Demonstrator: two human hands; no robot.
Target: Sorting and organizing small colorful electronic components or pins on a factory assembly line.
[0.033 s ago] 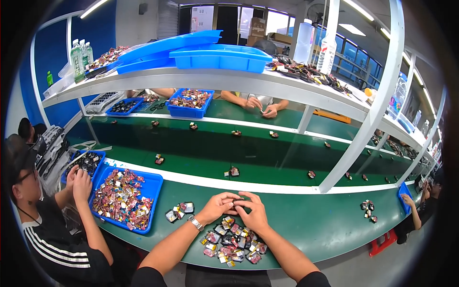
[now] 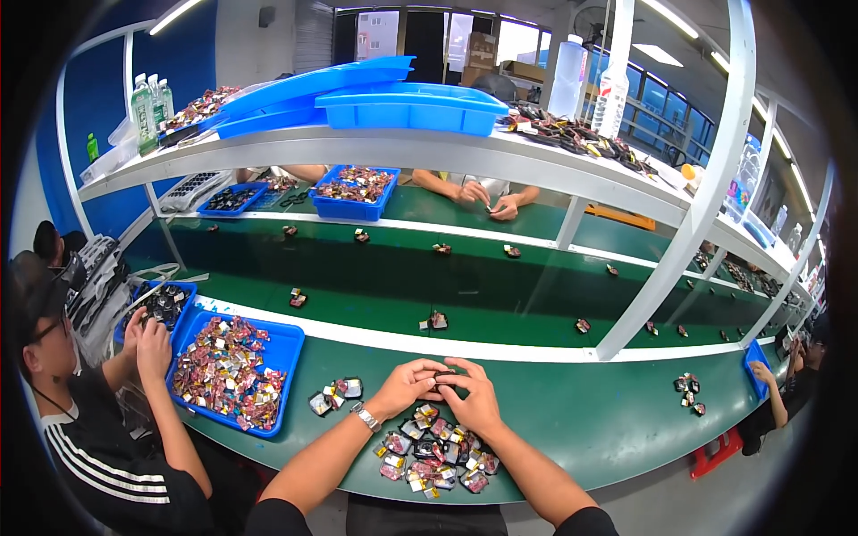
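Note:
My left hand (image 2: 410, 385) and my right hand (image 2: 472, 393) meet over the green bench. Between their fingertips they pinch a small dark device part (image 2: 440, 382), mostly covered by the fingers. Just below, between my forearms, lies a pile of small black-cased circuit assemblies (image 2: 434, 451) with red boards, silvery cells and yellow tape. A smaller cluster of similar assemblies (image 2: 336, 395) rests left of my left wrist, which wears a metal-band watch (image 2: 365, 415).
At left stands a blue tray (image 2: 292, 357) heaped with red-board parts, beside a seated person (image 2: 116, 456). Beyond a white rail (image 2: 375, 339), spaced assemblies (image 2: 438, 320) lie on a green belt (image 2: 518, 308). A white post (image 2: 666, 259) rises at right, carrying a shelf (image 2: 268, 147) with blue trays.

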